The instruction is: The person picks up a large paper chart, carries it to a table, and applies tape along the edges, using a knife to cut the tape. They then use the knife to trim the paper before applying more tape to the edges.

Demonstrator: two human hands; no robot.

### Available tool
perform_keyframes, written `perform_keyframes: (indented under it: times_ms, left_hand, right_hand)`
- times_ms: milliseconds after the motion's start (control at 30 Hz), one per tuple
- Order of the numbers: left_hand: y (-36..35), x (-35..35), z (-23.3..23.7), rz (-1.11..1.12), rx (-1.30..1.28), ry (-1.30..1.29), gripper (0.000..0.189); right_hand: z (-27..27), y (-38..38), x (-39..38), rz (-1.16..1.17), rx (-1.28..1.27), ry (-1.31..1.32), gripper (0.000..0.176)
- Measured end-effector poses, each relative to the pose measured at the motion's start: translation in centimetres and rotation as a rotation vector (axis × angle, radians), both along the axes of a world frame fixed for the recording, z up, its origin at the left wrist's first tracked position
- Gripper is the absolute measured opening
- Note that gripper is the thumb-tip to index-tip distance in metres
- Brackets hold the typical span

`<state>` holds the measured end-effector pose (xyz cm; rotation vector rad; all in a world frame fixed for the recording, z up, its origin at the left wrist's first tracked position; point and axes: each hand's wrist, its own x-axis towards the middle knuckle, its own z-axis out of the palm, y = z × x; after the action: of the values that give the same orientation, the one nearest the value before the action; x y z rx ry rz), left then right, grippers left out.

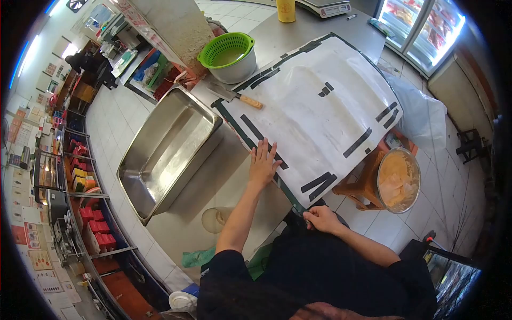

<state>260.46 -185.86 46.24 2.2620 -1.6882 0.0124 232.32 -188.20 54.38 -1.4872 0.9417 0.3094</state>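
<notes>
A large white sheet (314, 117) with dark tape along its edges and several dark strips lies on a steel table. My left hand (262, 162) rests flat with fingers spread on the sheet's left edge. At the near corner my right hand (321, 219) has its fingers closed around the sheet's taped corner. A cleaver with a wooden handle (250, 101) lies at the sheet's upper left edge. Behind it stands a green colander (226, 50) in a pale bowl.
Left of the sheet sits a deep steel tray (173, 144). A round pan of orange-brown food (398, 180) rests on a stool at the right. A yellow cup (286, 10) and a scale (326, 6) stand at the back. A green cloth (198, 258) lies near the table's front.
</notes>
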Motion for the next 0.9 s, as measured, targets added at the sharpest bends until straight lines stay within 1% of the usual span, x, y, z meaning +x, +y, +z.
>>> perform_keyframes:
  times_ms: [33,133,233,367,533,633,733,833,900]
  left_hand:
    - [0.2,-0.8,0.2,-0.005,-0.053,0.004,0.07]
    - [1.8,-4.8,1.1,-0.175,0.03,0.162,0.069]
    - [3.1,-6.6,-0.3,-0.235,0.128,0.195,0.071]
    - [3.2,-6.4,-0.7,-0.244,0.177,0.217,0.08]
    - [3.3,-6.3,0.2,-0.254,0.188,0.225,0.09]
    - [3.3,-6.2,1.1,-0.271,0.199,0.238,0.097]
    - [3.3,-6.4,1.0,-0.256,0.22,0.179,0.101]
    - [3.5,-7.1,0.1,-0.245,0.11,0.087,0.101]
    - [4.6,-8.1,0.5,-0.284,0.124,0.2,0.099]
  right_hand:
    - [0.7,0.0,0.1,-0.012,0.01,0.021,0.029]
    - [-0.6,-0.1,-0.5,-0.008,-0.033,-0.005,0.029]
    - [-1.5,0.2,-0.8,-0.058,0.01,-0.027,0.03]
    - [-3.3,0.4,-1.1,-0.038,0.055,0.008,0.03]
    - [-5.2,0.6,-1.4,-0.011,0.027,0.072,0.035]
    - [-6.2,0.7,-1.3,-0.025,0.041,0.12,0.035]
    - [-7.5,1.2,-1.3,-0.034,-0.006,0.12,0.035]
    - [-8.1,1.4,-1.4,-0.048,-0.034,0.077,0.033]
    - [-8.5,1.4,-1.5,-0.107,0.025,0.041,0.032]
